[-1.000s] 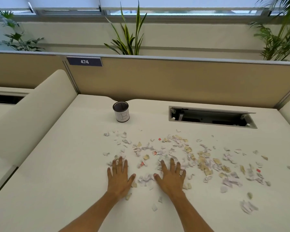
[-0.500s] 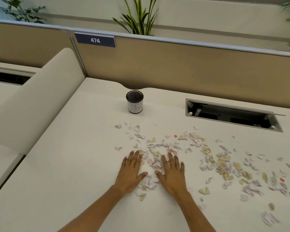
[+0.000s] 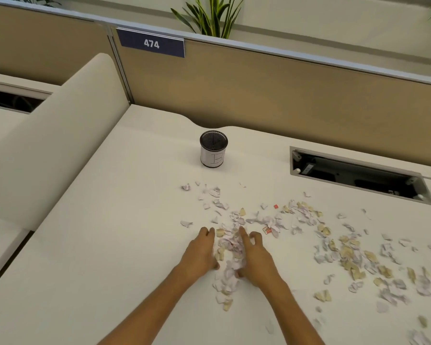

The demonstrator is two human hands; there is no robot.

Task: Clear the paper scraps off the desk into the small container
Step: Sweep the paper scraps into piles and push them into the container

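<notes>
**Paper scraps heaped between two hands on the tabletop**

A small heap of paper scraps (image 3: 230, 247) is bracketed by the left hand (image 3: 199, 252) and the right hand (image 3: 255, 257), both set on edge on the cream tabletop (image 3: 110, 257). The fingers of each hand are held fairly straight and pressed against the heap from either side; nothing is gripped. One finger of the right hand is slightly crooked above the scraps.

The small container (image 3: 213, 148), a black mesh cup wrapped in white paper marked with a hand-drawn "B", is placed upright beyond the heap, well apart from the hands, near a curved notch in the tabletop's far edge. No scraps can be made out inside it.

Many more scraps (image 3: 358, 255), white, tan and a few red, are strewn across the tabletop to the right, and some are cut off by the frame's right and lower edges. An open cable hatch (image 3: 358, 176) is sunk into the tabletop at the right; its dark contents are hard to make out. A tan partition (image 3: 284, 95) with a blue plate (image 3: 151, 43) reading "474" is set behind the tabletop, and a rounded cream divider (image 3: 47, 145) along its left. A leafy plant (image 3: 209, 18) is partly hidden behind the partition.
</notes>
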